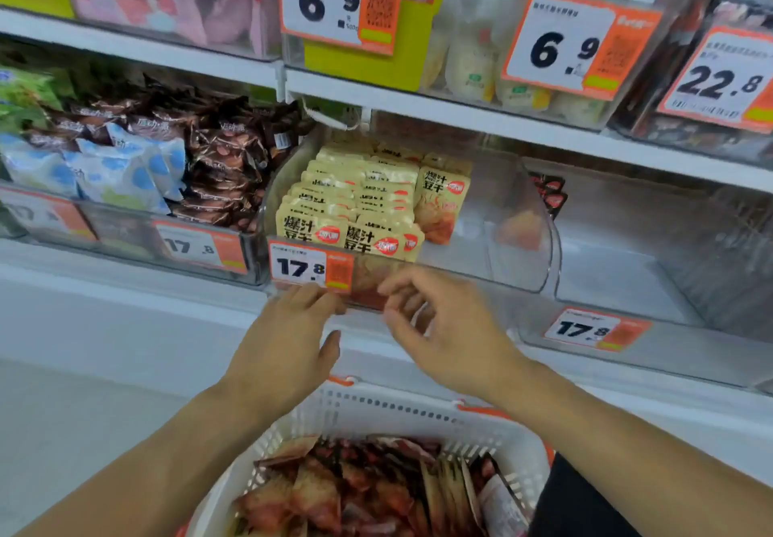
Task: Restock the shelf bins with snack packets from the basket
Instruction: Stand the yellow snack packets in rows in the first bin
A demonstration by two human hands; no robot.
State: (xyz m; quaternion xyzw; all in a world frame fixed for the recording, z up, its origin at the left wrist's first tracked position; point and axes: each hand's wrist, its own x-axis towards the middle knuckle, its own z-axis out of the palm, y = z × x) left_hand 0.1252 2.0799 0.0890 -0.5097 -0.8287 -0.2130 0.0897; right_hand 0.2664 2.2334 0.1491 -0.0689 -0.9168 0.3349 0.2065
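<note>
Both hands held at the front of the clear plastic shelf bin [523, 218].
Left hand [288, 335] laid flat, fingers straight, grip holding nothing; right hand [443, 323] loosely spread, likewise. Red snack packets [355, 490] seen in white perforated basket [376, 411] below.

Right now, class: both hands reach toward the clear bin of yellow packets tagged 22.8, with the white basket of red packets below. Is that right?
Not quite. The head view shows the price tag on the clear bin of yellow packets reading 17.8. The rest holds: left hand and right hand reach toward it, above the white basket of red packets.
</note>
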